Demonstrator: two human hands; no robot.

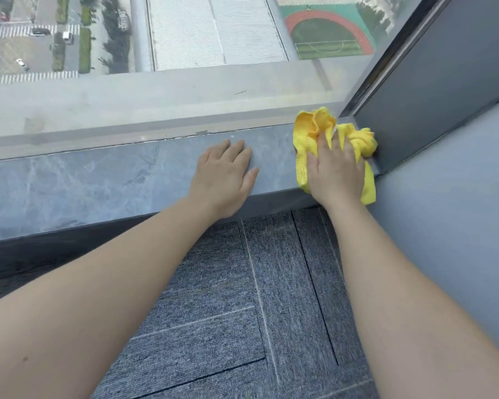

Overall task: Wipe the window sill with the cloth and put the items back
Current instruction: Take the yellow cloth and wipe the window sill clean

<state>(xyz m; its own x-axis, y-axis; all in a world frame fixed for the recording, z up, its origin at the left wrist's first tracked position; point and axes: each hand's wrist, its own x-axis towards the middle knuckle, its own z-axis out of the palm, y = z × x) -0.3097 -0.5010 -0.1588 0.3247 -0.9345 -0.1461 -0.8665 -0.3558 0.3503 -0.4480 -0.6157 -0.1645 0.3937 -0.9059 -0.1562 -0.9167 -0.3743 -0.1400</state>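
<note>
Grey stone sill (pixel 92 180) below a high window (pixel 185 53), carpet (pixel 242 298) beneath. Head view: cloth (pixel 308 133), yellow and bunched, at the sill's right end against the wall corner. Right hand (pixel 336 171) presses it flat, fingers spread, apparently wiping the corner. Left hand (pixel 224 180) rests flat just beside, fingers nearly together, likely bracing. No items visible.
</note>
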